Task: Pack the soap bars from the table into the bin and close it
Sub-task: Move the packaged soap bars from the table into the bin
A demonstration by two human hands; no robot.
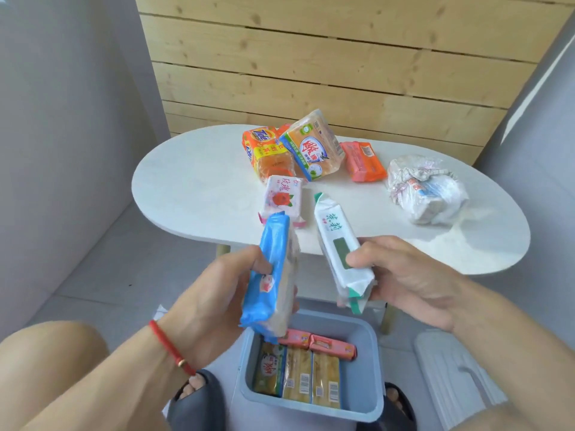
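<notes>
a: above the open bin (367,368), between our knees, we hold two bars. left hand (217,293) grips the blue-wrapped soap (273,275), fingers curled round its side.

b: noted. right hand (404,281) pinches the white-and-green soap (339,244), tilted, thumb on its face.

a: bin contents: yellow bars (311,377) in a row, pink bars (317,340) behind them.

b: on the white table (193,188) we log the tide pack (264,150), a pink rose bar (281,197), an orange bar (362,161), a bagged bundle (427,188). lid (451,368) lies right of the bin.

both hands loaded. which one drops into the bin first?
Left, probably. The left hand holds the blue-wrapped bar right above the open bin; the right hand's green-and-white bar sits higher, nearer the table.
</notes>
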